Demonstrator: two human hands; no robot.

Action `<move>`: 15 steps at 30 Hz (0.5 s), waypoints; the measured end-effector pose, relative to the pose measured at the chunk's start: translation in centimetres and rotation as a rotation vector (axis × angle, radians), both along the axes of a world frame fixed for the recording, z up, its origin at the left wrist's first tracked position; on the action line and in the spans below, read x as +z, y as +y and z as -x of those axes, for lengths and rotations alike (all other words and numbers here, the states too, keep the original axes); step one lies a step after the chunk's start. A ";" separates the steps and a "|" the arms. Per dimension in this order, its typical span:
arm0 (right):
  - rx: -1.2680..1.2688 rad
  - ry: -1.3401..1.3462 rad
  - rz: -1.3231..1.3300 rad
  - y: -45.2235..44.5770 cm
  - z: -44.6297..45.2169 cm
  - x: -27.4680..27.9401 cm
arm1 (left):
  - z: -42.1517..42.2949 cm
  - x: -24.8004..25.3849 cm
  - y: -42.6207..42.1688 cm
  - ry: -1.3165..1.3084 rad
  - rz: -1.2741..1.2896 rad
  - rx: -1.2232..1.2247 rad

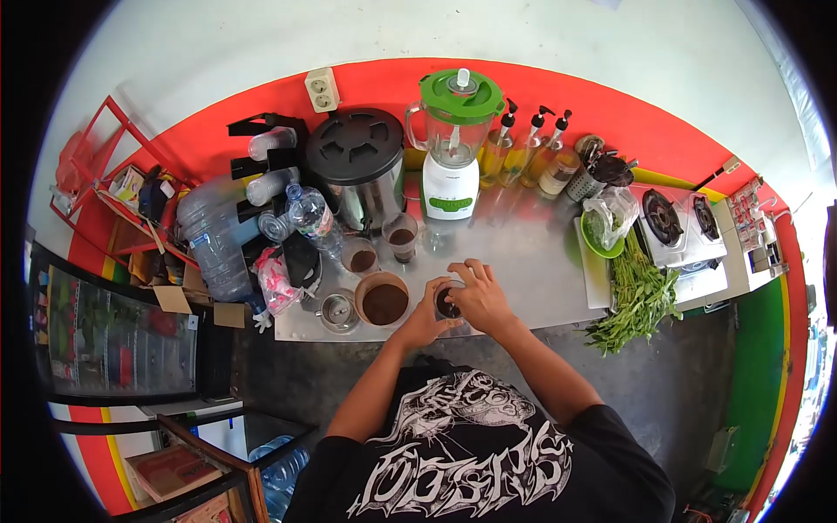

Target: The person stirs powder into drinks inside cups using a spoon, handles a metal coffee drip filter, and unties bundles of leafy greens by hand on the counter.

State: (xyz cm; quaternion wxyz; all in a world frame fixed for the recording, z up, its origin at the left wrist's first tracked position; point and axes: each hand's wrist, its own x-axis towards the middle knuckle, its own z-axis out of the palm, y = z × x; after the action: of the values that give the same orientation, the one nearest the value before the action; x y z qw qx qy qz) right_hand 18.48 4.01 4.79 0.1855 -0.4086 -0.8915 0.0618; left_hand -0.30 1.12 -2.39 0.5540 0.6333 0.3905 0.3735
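Note:
At the counter's front edge, my left hand (422,319) is wrapped round the side of a small clear cup (448,301) with dark contents. My right hand (480,301) bends over the same cup, its fingers curled at the rim; what they pinch is hidden. Left of the cup stands a wide round container (384,301) of dark brown powder. Beside that is a clear glass vessel (338,312) with a metallic-looking middle. Farther back, two clear cups, a shorter one (359,257) and a taller one (401,240), have dark brown contents.
A green-lidded blender (452,157) stands behind, between a steel drum (357,166) and several pump bottles (523,157). Plastic bottles (312,213) crowd the left. At right are leafy greens (641,301), a green bowl (597,237) and a gas stove (684,231).

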 end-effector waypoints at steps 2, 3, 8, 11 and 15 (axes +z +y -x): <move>-0.021 -0.052 0.027 -0.1 0.5 -0.4 | 0.1 -0.4 0.0 0.003 -0.031 -0.013; -0.039 -0.108 0.052 0.0 0.7 -0.7 | 0.1 -0.5 0.2 0.001 -0.065 -0.023; -0.175 0.131 0.177 -0.4 1.0 -1.4 | 0.1 -0.7 0.3 0.013 -0.029 -0.025; -0.181 0.136 0.100 -0.5 0.9 -1.6 | 0.2 -0.8 0.3 0.019 -0.021 -0.023; -0.155 0.079 0.215 -0.7 1.0 -1.4 | 0.2 -0.3 0.2 -0.003 -0.009 -0.044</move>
State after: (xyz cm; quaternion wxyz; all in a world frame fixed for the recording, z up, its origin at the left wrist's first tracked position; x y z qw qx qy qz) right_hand 17.49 3.31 3.34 0.1799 -0.4910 -0.8375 0.1588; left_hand -0.50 1.36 -2.71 0.5597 0.6437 0.3740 0.3641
